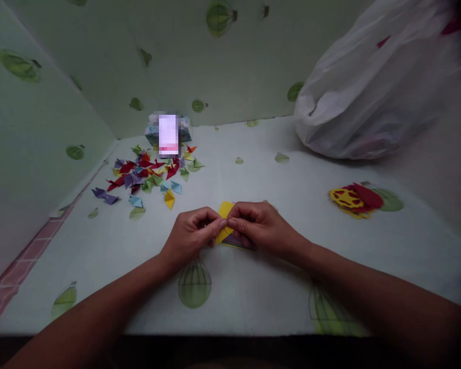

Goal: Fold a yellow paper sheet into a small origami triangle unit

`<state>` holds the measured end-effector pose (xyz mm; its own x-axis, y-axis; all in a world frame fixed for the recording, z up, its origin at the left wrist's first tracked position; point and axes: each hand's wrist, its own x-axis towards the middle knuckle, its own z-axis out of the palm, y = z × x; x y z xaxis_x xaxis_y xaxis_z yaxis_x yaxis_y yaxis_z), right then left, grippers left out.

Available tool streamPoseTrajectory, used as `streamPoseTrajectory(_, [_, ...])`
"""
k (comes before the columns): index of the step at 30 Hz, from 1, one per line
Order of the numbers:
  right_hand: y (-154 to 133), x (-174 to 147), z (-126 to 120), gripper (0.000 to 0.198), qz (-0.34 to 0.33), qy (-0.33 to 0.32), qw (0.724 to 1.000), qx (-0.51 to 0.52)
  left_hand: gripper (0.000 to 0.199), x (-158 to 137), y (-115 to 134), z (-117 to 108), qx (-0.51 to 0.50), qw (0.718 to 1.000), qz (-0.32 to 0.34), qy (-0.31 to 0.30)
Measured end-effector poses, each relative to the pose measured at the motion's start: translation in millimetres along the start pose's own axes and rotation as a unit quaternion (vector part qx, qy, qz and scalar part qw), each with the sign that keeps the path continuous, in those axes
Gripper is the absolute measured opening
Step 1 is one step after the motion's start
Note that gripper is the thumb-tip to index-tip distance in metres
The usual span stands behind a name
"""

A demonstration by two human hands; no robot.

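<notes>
A small piece of folded yellow paper (225, 209) is pinched between my two hands near the middle of the table. My left hand (194, 228) grips its left side with thumb and finger. From the right, my right hand (259, 225) holds it the same way, and the two thumbs nearly meet on the paper. Under the hands lies a purple sheet (236, 241) with a thin yellow edge, partly covered by my right fingers. The folds between my fingertips are mostly hidden.
Several small folded paper figures (138, 174) in many colours lie in a pile at the back left. Behind them a lit phone (168, 134) leans on a box (186, 134). At right are red and yellow paper cutouts (349, 200) and a large white plastic bag (341, 107).
</notes>
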<state>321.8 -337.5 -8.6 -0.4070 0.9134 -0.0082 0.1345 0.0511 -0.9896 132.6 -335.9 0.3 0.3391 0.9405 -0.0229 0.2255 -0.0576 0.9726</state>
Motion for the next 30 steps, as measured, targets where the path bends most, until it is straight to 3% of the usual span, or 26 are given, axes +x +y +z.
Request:
streamPoseTrajectory(5, [-0.8,1.2,-1.5,0.023,0.006,0.005,1.000,-0.006,0.030,0.7,-0.7,-1.8,-0.016,1.000,-0.015,-0.010])
streamPoseTrajectory(10, [-2.4,4.3,-7.6,0.023,0.039,0.052,0.998,0.021,0.028,2.8,-4.4,-2.9,-0.041,0.998,-0.026,0.026])
streamPoseTrajectory(14, [-0.6,5.0,-8.5,0.032,0.027,0.081,0.995,0.051,0.028,3.3,-5.9,-2.5,-0.053,0.997,-0.023,0.043])
streamPoseTrajectory(20, [2.4,2.7,-0.1,0.028,0.058,0.005,0.993,0.102,0.028,2.4,-6.9,0.3,-0.035,0.999,-0.017,0.035])
streamPoseTrajectory(25, [1.0,0.2,1.2,0.031,0.058,0.019,0.994,0.089,0.030,3.2,-7.6,-0.8,-0.055,0.998,-0.025,0.011])
streamPoseTrajectory(30, [0.4,0.2,3.7,0.033,0.065,-0.002,0.987,0.149,0.034,3.7,-11.9,0.5,-0.139,0.987,-0.068,0.031])
